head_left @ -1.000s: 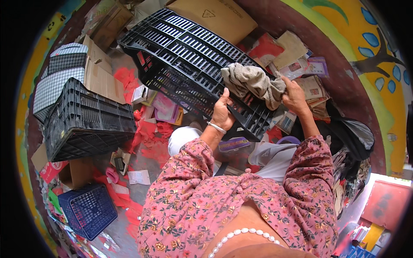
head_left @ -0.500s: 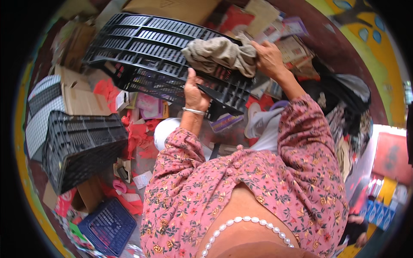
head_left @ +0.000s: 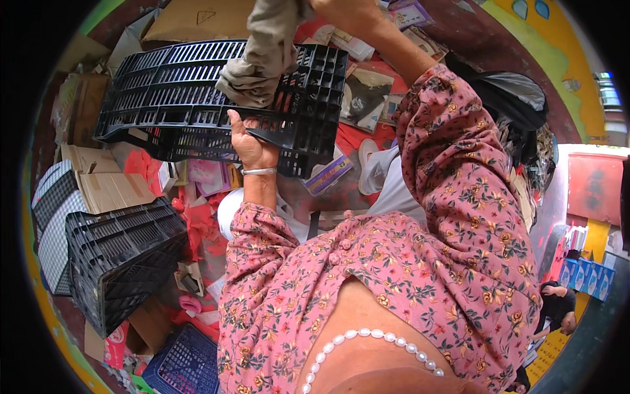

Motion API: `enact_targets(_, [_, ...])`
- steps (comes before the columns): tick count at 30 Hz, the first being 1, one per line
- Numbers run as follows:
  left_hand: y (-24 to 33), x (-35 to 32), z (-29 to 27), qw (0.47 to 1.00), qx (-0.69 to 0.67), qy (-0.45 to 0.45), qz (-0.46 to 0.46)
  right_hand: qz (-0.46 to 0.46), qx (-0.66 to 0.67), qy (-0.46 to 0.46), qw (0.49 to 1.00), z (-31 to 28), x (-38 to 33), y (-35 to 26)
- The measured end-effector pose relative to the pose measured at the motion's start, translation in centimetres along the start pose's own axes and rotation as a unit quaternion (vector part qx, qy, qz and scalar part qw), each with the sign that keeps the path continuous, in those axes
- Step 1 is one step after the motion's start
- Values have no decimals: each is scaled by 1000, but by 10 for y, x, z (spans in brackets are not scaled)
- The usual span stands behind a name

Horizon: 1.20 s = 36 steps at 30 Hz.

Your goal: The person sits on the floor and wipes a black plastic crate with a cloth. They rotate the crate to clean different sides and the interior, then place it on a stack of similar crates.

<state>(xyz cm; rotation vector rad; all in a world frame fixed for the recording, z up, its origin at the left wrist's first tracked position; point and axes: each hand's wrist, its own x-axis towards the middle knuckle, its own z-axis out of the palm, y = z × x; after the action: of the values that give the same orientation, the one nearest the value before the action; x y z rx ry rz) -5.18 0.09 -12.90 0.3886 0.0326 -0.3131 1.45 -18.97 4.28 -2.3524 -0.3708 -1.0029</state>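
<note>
Tilted in front of me is a black slatted plastic crate (head_left: 184,82). My left hand (head_left: 257,148) is closed on its near edge, thumb on the outer side and some fingers showing through the slots. A crumpled grey-beige cloth (head_left: 266,56) lies against the crate's slats and stretches up to the top edge of the picture. At that upper end my right hand (head_left: 348,14) grips the cloth, its fingers partly cut off by the picture's edge.
Another black crate (head_left: 125,253) stands at the left beside cardboard (head_left: 111,187), with a blue basket (head_left: 184,361) below it. Red paper scraps and a purple box (head_left: 328,174) litter the floor. Dark bags (head_left: 505,111) lie at the right. Another person (head_left: 558,305) is at the far lower right.
My right hand has moved up and left with the cloth, which is now drawn out longer across the slats. The crate and my left hand have shifted left, the crate turning slightly.
</note>
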Motion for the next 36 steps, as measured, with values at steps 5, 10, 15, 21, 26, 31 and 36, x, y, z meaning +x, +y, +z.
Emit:
enact_targets(5, [3,-5,2,1000,5,-16,20,-15,-175,-198,964,17,-85,61])
enact_targets(10, [-3,-2,4,1000,10,-1,21,-34,-112,-178,977,29,-114,74])
enact_targets(15, [2,-3,2,1000,5,22,21,-105,-110,-186,971,25,-134,27])
enact_targets(21, [-5,6,-4,999,-8,36,-2,-121,-9,-194,973,23,-169,-67])
enact_targets(26, [-4,-5,4,999,-8,52,7,-123,44,-220,967,17,-182,-55])
enact_targets(31, [-14,2,-7,994,66,90,4,-187,-93,-203,957,11,-175,-12])
enact_targets(36, [-11,1,-7,1000,17,1,5,-27,-284,-237,929,19,-125,50])
